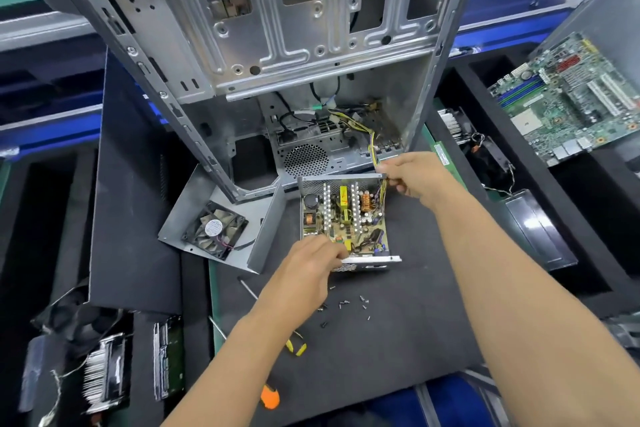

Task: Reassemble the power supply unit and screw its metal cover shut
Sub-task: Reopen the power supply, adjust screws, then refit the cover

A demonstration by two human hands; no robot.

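The left hand (311,262) was laid on the near left corner of the open power supply (346,218), its fingers curled over the near metal edge and the board. The right hand (412,177) was closed at the far right corner, where the bundle of yellow wires (373,146) was pinched between thumb and fingers just above the box wall. The power supply was set on the dark mat (398,340) in the middle of the bench, its circuit board uncovered and facing up. Its metal cover (228,218), with a black fan (215,229) fixed inside, was lain just to the left, touching or nearly touching the box. Loose screws (349,303) were scattered on the mat just in front of the box, near the left wrist. Two screwdrivers were seen beside the left forearm: one with a yellow handle (297,347), one with an orange handle (270,397). Behind the box an emptied computer case (277,45) was stood, into which the yellow wires were led. A green motherboard (571,97) was placed at the far right, well apart. A heat sink (104,371) was lain at the near left in a dark foam tray. Blue rails were seen along the bench at the back.
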